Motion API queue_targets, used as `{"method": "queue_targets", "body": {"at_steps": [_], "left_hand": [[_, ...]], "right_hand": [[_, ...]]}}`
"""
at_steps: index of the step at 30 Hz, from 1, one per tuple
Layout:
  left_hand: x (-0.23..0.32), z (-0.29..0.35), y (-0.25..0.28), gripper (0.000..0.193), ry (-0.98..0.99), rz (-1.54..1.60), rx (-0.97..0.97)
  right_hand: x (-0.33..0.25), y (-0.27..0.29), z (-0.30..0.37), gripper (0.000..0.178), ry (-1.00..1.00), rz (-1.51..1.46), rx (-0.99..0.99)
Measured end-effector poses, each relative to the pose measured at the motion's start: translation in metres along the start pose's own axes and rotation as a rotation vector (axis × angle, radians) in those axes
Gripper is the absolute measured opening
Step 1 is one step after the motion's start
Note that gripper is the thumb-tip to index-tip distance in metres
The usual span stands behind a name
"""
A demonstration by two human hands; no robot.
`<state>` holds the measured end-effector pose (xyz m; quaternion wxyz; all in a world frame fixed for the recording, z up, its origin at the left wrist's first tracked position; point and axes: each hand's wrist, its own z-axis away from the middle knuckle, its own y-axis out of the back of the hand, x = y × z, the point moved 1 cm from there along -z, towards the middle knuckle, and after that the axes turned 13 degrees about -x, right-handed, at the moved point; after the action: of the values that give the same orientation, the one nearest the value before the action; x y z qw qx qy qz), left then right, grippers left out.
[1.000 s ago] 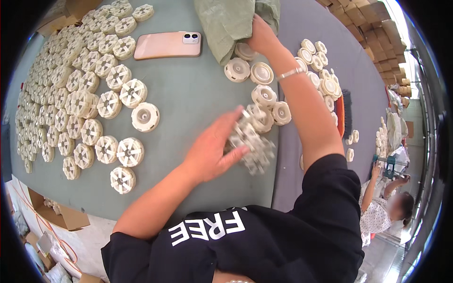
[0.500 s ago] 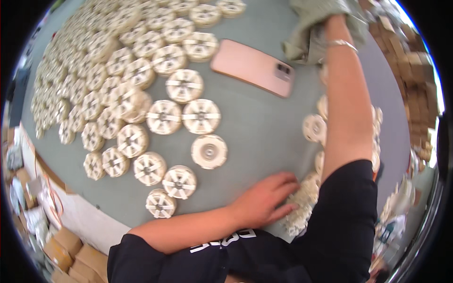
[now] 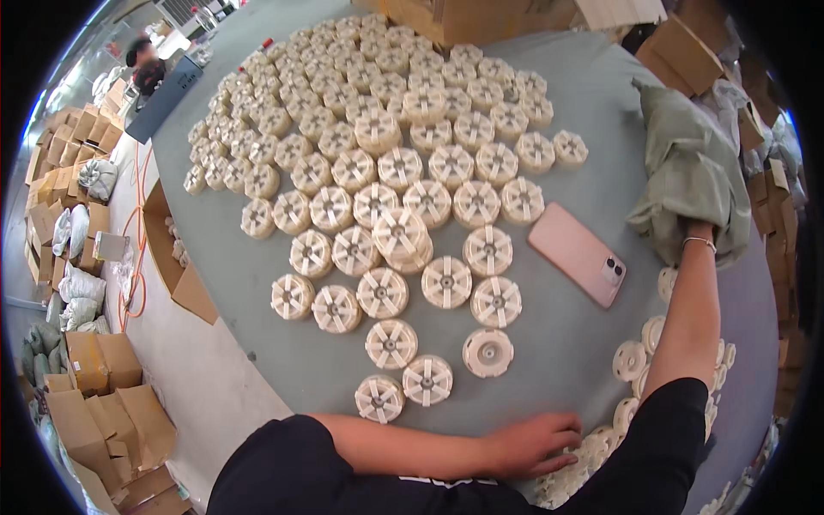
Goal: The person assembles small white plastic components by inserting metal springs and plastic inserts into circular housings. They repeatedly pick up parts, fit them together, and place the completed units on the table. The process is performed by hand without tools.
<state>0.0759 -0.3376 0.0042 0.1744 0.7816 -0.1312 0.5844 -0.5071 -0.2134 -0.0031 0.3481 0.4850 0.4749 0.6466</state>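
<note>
My right forearm reaches out to the far right, and my right hand (image 3: pixel 699 230) disappears into the mouth of a grey-green cloth sack (image 3: pixel 687 176). Its fingers are hidden inside. My left hand (image 3: pixel 536 442) rests low over the table, fingers loosely stretched and apart with nothing visible in them. Just right of its fingertips lies a pile of small pale plastic parts (image 3: pixel 592 455). A cream disc with a plain round face (image 3: pixel 488 352) lies beyond that hand. Around it stand many round cream plastic pieces (image 3: pixel 427 380) with spoke-like strips across the top.
A pink phone (image 3: pixel 577 253) lies between the discs and the sack. Plain pale rings (image 3: pixel 629 360) sit beside my right forearm. An open cardboard box (image 3: pixel 176 257) stands off the left table edge, another box (image 3: pixel 489 19) at the back. Far left, a person (image 3: pixel 148 69) is seen.
The view has tilted up and swung, showing more of the far table, so everything sits lower and further right. My right hand stays in the sack; my left remains by the small parts.
</note>
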Motion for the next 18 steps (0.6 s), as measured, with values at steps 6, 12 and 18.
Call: {"method": "queue_targets", "body": {"at_steps": [6, 12, 18], "left_hand": [[0.003, -0.002, -0.003, 0.023, 0.031, -0.007, -0.025], [-0.005, 0.004, -0.011, 0.022, 0.041, 0.006, -0.023], [-0.01, 0.002, -0.002, 0.026, 0.049, -0.042, -0.072]], "right_hand": [[0.009, 0.005, -0.003, 0.041, -0.03, -0.003, 0.0], [0.018, 0.001, 0.013, 0.039, -0.009, -0.015, 0.015], [0.051, -0.037, 0.075, 0.037, 0.153, -0.021, 0.196]]}}
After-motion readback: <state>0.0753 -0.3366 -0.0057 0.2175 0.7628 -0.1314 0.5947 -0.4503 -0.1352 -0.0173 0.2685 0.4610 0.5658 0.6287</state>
